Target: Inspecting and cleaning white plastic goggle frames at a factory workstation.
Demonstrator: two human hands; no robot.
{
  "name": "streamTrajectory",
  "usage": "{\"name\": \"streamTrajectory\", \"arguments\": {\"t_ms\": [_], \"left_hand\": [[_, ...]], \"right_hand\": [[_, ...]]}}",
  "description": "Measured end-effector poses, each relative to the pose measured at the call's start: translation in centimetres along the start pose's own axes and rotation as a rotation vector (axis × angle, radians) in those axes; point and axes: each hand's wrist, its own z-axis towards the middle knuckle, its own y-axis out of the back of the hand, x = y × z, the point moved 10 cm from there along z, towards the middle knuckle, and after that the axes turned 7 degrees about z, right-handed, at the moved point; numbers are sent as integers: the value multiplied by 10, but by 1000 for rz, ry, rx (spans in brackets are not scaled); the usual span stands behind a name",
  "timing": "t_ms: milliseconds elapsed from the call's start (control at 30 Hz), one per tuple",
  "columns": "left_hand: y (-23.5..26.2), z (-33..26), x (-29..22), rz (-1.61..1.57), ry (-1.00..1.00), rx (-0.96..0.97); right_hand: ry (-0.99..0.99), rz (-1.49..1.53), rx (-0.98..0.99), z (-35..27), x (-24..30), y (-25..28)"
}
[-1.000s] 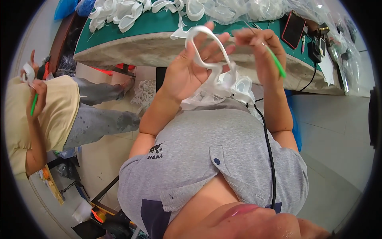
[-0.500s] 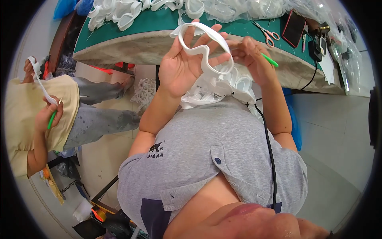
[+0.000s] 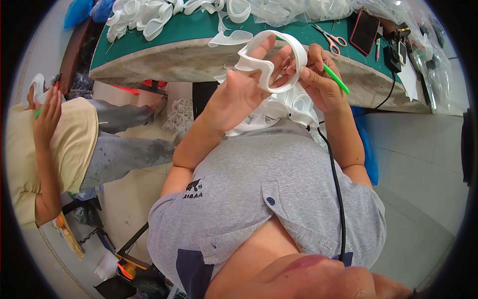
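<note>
Head view, looking down: the left hand is closed round a white frame, a curved, goggle-shaped loop of soft white material, with the thumb on its near side and the fingers behind it. The right hand pinches the frame's right edge and also grips a thin green tool that sticks out to the right. Both hands hold the frame up in front of the chest, just before the near edge of the desk.

More white frames sit in a heap on the lap, touching the grey shirt. A black cable runs down the shirt's right side.

On the green desk top, a pile of white pieces lies at the far left, and clear plastic bags lie crumpled along the far edge. Scissors with pink handles lie just right of the frame, near a dark phone with a red rim. A white sheet hangs over the desk's right end beside small black devices.

At the left, another person in a yellow shirt and grey trousers sits well apart; their hand is raised, with a green tool just beside it. A blue bag lies at the far left corner.
</note>
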Motion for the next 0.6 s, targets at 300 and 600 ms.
{"name": "streamTrajectory", "arguments": {"t_ms": [300, 600], "left_hand": [[2, 1, -8, 228, 3, 46], [-4, -5, -18, 366, -84, 1]], "right_hand": [[54, -111, -62, -8, 34, 5], [144, -184, -44, -16, 44, 7]]}}
